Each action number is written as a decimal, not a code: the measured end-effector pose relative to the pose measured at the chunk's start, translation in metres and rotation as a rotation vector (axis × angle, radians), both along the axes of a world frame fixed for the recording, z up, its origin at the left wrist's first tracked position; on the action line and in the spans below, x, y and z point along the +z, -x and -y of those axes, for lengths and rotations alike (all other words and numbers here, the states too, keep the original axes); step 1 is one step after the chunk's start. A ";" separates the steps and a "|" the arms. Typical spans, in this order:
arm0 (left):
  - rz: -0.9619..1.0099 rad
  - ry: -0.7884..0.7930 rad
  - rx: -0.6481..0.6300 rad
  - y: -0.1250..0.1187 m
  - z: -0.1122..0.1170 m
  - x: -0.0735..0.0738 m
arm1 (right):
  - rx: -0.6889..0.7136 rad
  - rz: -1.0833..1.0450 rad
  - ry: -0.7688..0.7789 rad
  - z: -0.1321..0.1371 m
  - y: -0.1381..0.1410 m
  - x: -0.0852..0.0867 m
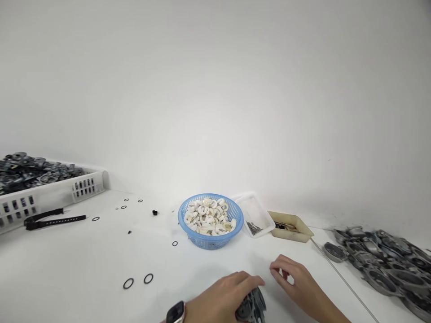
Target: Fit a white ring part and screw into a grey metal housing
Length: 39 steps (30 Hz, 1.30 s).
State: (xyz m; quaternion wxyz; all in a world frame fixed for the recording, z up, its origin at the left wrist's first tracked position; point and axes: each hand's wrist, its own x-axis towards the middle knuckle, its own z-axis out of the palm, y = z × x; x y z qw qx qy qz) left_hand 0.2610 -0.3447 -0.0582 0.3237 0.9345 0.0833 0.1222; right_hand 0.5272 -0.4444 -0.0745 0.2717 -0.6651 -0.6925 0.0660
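Observation:
At the lower middle of the head view, my left hand (222, 296) curls over a dark grey metal part (251, 305) and grips it from above. A watch (175, 312) is on that wrist. Much of the metal part is hidden beneath my fingers and by the frame's bottom edge. Just to the right, my right hand (296, 280) is held apart from the part, thumb and forefinger brought together in a pinch. Whatever those fingertips hold, if anything, is too small to make out.
A blue basket (210, 244) holds white ring-shaped pieces. Behind it are a white tray (256, 211) with thin metal pins and a beige tray (305, 224). Grey metal parts (387, 264) are heaped right. Black rings (148, 278), a black strap (60, 222) and a filled white crate (54, 197) lie left.

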 end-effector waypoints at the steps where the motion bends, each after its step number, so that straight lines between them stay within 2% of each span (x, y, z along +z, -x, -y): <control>1: -0.001 -0.007 0.003 0.000 0.000 -0.001 | -0.005 -0.011 -0.003 -0.002 0.000 0.002; 4: 0.015 -0.043 0.038 0.001 -0.003 -0.002 | 0.010 -0.018 -0.003 -0.008 0.004 0.017; 10: 0.022 -0.162 0.154 0.011 -0.011 -0.003 | 0.074 0.049 -0.006 -0.029 0.030 0.063; 15: 0.060 -0.277 0.168 0.004 -0.014 -0.011 | 0.109 0.101 -0.037 -0.071 0.053 0.097; 18: 0.037 -0.418 0.124 -0.007 -0.022 -0.023 | 0.124 0.157 -0.037 -0.104 0.068 0.108; 21: 0.072 -0.529 0.123 -0.019 -0.032 -0.038 | 0.142 0.221 0.003 -0.138 0.082 0.106; 24: 0.155 -0.603 0.144 -0.027 -0.039 -0.053 | 0.167 0.279 0.071 -0.170 0.093 0.096; 30: 0.196 -0.623 0.151 -0.043 -0.043 -0.074 | 0.175 0.342 0.154 -0.220 0.113 0.076; 35: 0.137 -0.574 0.162 -0.048 -0.045 -0.080 | 0.159 0.319 0.223 -0.235 0.123 0.069; 39: 0.048 -0.521 0.144 -0.045 -0.044 -0.074 | 0.160 0.247 0.217 -0.229 0.115 0.080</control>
